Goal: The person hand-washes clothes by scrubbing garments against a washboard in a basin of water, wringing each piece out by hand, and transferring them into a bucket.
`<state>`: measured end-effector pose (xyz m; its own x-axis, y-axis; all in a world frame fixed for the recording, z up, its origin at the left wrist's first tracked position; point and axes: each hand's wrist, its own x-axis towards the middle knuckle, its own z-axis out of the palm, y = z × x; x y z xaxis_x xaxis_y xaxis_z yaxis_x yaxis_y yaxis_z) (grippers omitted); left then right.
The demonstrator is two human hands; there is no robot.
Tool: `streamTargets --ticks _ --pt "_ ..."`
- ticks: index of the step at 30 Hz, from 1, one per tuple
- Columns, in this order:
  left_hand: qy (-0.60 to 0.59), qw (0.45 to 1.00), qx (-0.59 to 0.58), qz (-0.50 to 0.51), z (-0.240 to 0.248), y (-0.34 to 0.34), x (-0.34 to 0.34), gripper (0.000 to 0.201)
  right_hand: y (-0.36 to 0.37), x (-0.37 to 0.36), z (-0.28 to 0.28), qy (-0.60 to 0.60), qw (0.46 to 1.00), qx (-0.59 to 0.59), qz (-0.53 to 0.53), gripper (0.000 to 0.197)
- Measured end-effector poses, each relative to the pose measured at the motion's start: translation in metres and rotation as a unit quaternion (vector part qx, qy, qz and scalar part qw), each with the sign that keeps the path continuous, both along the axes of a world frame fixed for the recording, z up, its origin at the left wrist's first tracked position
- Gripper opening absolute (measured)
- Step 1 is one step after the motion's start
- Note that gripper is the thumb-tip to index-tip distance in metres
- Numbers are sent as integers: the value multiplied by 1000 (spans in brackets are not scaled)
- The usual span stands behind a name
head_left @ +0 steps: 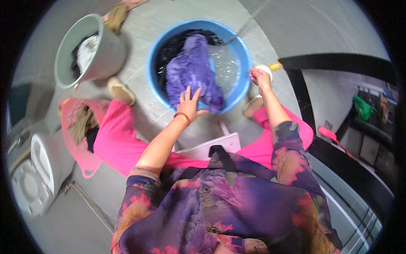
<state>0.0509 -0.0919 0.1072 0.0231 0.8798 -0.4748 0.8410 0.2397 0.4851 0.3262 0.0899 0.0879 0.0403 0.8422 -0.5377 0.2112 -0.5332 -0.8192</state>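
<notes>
At twelve o'clock from the person, a blue basin [241,51] holds water, dark clothes and a purple garment [192,70]. At ten o'clock a grey bucket [108,53] holds white and dark laundry. The left hand [189,103] presses spread-fingered on the garment's near end; the right hand [260,77], loosely curled and empty, hovers at the basin's rim.

**Around the wash area**

A grey bucket [103,51] holding dark and white laundry is seen at the upper left on the grey tiled floor [296,25]. A pink mesh bag [78,127] lies at the left, near a white toilet [40,169]. A green bag [363,108] and a pink-handled brush [334,137] are seen at the right.
</notes>
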Motion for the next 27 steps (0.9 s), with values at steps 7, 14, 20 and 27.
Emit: streamTargets --ticks 7,14,20,27 --pt "153 981 -64 -101 -14 23 31 81 17 145 -74 -286 954 -3 -92 20" --pt "198 965 -65 -156 -34 28 33 67 8 134 -142 -254 950 -133 -124 34" --pt "187 965 -88 -159 -39 30 27 57 2 97 -185 106 873 -258 -400 48" --pt "176 973 -50 -144 -47 21 12 58 11 63 -169 -553 821 -86 -113 52"
